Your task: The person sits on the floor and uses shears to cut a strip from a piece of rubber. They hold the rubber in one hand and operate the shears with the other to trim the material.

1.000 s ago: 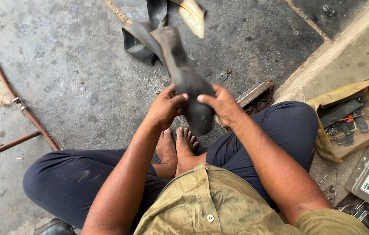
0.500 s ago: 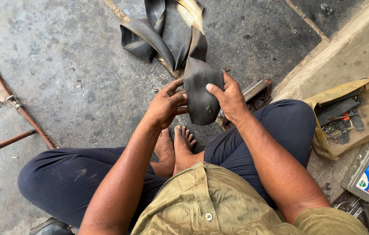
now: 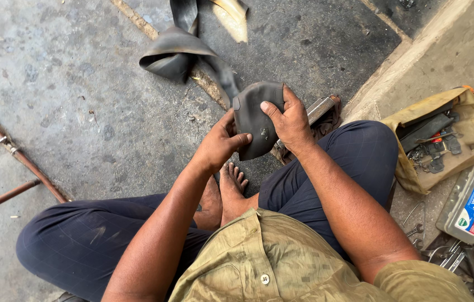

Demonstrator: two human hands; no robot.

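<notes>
- A black rubber inner tube (image 3: pixel 253 120) is bent into a rounded fold and held up in front of the seated person, above the bare feet (image 3: pixel 231 187); the rest of it trails away in flat loops across the grey concrete floor (image 3: pixel 69 100).
- The right hand (image 3: pixel 290 120) is closed over the fold's right side — thumb across the front face, fingers wrapped behind.
- The left hand (image 3: pixel 220 142) grips the fold's lower left edge, thumb and fingertips pinched on the rubber.
- Just behind the right hand, a flat metal tool (image 3: pixel 321 109) lies on the floor.
- To the right, a tan cloth tool bag (image 3: pixel 472 120) lies open on a raised ledge — a small metal tin (image 3: pixel 469 204) just beside it, loose spanners (image 3: pixel 460 260) below.
- At the far left, thin rusty rods (image 3: pixel 2 145) cross the floor.
</notes>
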